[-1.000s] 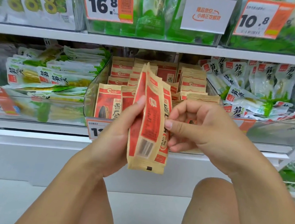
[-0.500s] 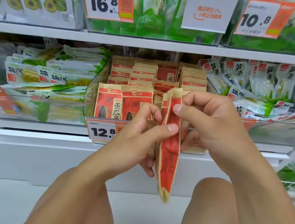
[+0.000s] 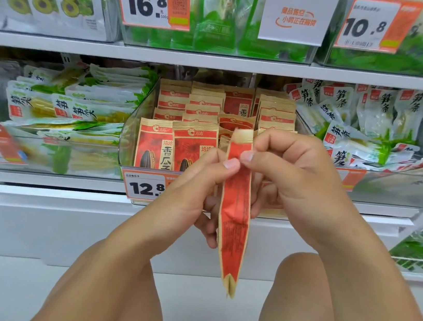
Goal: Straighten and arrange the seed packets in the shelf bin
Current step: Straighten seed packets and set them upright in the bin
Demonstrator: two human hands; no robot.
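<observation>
Held edge-on in front of the shelf bin: one seed packet, red with tan borders, upright, narrow side to the camera, pinched near its top between fingers from both sides, bottom seam hanging well below them. Behind the fingers, in the clear bin, more seed packets, same red and tan, standing upright in rows, fronts facing out, some leaning unevenly.

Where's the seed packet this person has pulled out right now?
The seed packet hangs edge-on at centre frame, pinched near its top between the left hand and right hand, in front of the clear shelf bin and its 12.8 price tag.
</observation>
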